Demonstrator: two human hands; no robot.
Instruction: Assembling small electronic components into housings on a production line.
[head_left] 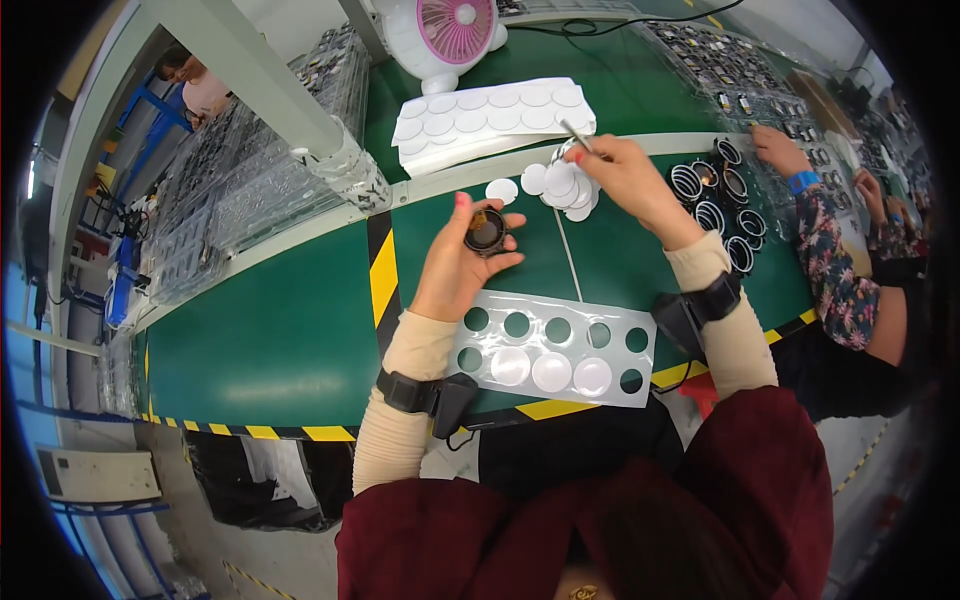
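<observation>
My left hand [455, 262] is closed around a round black watch case [486, 230], its dark, brownish face turned up. Between the fingers of my right hand [628, 180] is a slim metal tool [574, 134] that looks like tweezers; its working tip is hard to make out. That hand hovers at a loose pile of white round discs [563, 187]. A single white disc [502, 190] lies apart from the pile, just above the watch case. Nearer to me is a clear sheet [638, 318] with rows of round holes and a few white discs on it.
Behind the pale rail lie sheets of white round stickers [490, 115] and a pink-and-white fan [450, 35]. Black watch cases [738, 220] with white rings cluster on the right. A co-worker's hand [778, 150] works beyond them. Trays are stacked [250, 150] beside a post at left.
</observation>
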